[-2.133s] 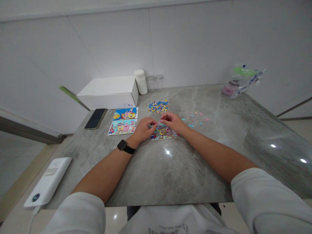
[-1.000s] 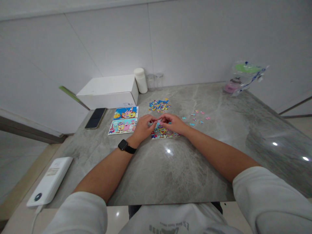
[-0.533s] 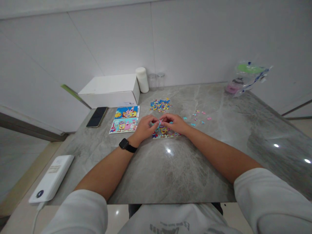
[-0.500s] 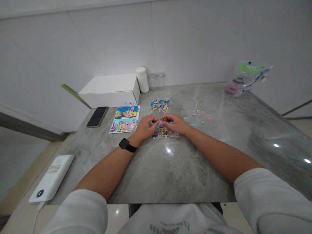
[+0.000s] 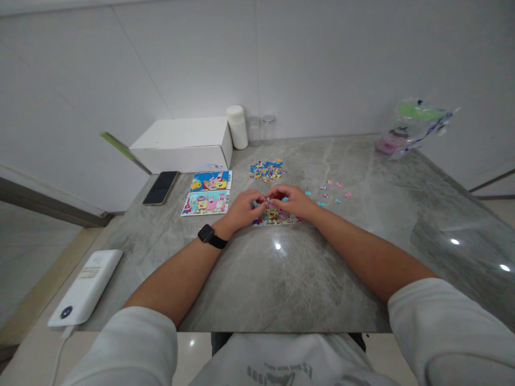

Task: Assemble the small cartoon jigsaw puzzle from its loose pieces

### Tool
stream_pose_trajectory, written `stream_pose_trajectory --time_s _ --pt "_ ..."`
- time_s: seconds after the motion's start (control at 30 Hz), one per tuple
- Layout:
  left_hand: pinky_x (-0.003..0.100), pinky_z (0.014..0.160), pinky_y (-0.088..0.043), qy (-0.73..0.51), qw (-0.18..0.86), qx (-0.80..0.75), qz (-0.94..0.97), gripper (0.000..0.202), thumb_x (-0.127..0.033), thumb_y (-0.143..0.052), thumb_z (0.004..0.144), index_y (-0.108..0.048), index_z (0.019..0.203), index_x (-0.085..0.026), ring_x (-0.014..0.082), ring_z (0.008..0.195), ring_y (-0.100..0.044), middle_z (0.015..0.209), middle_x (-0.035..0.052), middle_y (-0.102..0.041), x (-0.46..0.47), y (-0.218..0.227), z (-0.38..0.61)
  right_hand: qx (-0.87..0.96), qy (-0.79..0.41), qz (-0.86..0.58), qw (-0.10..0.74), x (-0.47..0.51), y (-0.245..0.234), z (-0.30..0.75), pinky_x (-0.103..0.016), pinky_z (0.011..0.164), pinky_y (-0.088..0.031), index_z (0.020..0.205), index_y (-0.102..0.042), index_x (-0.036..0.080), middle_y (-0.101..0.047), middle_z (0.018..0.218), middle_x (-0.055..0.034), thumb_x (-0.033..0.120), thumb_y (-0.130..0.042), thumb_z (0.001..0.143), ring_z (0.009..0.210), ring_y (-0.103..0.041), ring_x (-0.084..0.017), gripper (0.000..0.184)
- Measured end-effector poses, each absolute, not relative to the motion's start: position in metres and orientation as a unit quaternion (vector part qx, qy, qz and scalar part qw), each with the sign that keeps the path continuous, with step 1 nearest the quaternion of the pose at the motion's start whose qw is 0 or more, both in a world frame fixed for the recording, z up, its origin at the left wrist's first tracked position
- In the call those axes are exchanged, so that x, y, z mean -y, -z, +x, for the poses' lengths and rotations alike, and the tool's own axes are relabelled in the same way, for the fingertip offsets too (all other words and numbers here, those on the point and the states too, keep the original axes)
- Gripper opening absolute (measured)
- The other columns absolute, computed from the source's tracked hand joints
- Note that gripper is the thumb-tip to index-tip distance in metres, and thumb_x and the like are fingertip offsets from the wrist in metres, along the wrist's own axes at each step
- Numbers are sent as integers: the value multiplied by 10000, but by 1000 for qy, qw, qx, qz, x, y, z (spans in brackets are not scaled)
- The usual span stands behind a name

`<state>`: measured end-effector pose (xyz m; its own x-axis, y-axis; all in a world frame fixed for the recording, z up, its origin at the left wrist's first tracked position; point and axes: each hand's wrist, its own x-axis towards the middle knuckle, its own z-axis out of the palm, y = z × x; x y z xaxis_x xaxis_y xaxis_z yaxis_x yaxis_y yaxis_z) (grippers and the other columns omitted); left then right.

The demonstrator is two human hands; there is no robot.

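Both hands meet over a partly covered jigsaw puzzle (image 5: pixel 276 220), whose lower rows show yellow and pink cartoon figures. My left hand (image 5: pixel 243 208) reaches in from the left, wearing a black watch, with thumb and forefinger closed at the puzzle's upper part. My right hand (image 5: pixel 293 200) is curled opposite it, its fingertips pinched against the left ones. Whatever small piece lies between the fingertips is mostly hidden. Beyond the hands is a pile of loose puzzle pieces (image 5: pixel 267 170). Several pink and light-blue pieces (image 5: pixel 337 200) lie scattered to the right.
Two picture cards (image 5: pixel 206 202) lie left of the hands, beside a phone (image 5: pixel 161 188). Behind stand a white box (image 5: pixel 181 145), a white bottle (image 5: pixel 237 127) and two clear jars (image 5: pixel 268 130). A plastic bag (image 5: pixel 414 128) sits at far right, a white power bank (image 5: pixel 86 288) at near left.
The fingertips have come down closer onto the puzzle, and the light piece seen between them earlier is now mostly covered. The whole view has shifted slightly.
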<state>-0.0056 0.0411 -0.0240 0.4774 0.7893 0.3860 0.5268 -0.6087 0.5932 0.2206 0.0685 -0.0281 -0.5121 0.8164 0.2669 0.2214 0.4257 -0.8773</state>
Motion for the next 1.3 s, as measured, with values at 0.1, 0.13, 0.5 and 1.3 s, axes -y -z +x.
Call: stream_pose_trajectory --time_s 0.1,0.13,0.5,1.3 --pt "353 819 -518 -323 193 -390 840 207 -355 -608 996 -710 892 -208 202 851 -666 883 40 -734 -43 26 -6 766 -414 -341 356 -70 29 222 -300 714 -518 1009 -791 209 -755 843 -27 349 -755 834 743 -651 -172 227" --pt "355 820 -515 -323 189 -389 842 207 -357 -606 998 -711 897 -209 202 853 -665 887 41 -735 -43 27 -6 767 -411 -342 354 -70 29 222 -300 714 -514 1003 -791 210 -755 839 -26 348 -755 835 741 -650 -172 221" --pt "375 852 -502 -326 143 -395 847 161 -309 -601 1009 -725 972 -213 218 898 -674 945 53 -751 -44 25 -7 764 -352 -385 379 -89 25 237 -300 688 -467 970 -799 222 -756 824 -21 354 -748 856 701 -605 -162 181" --pt "387 927 -524 -333 86 -406 847 181 -248 -568 1020 -745 1019 -211 222 1001 -675 1035 72 -724 -46 25 -12 687 -427 -447 381 -109 21 264 -265 709 -517 936 -777 190 -760 811 -14 407 -800 750 737 -657 -149 287"
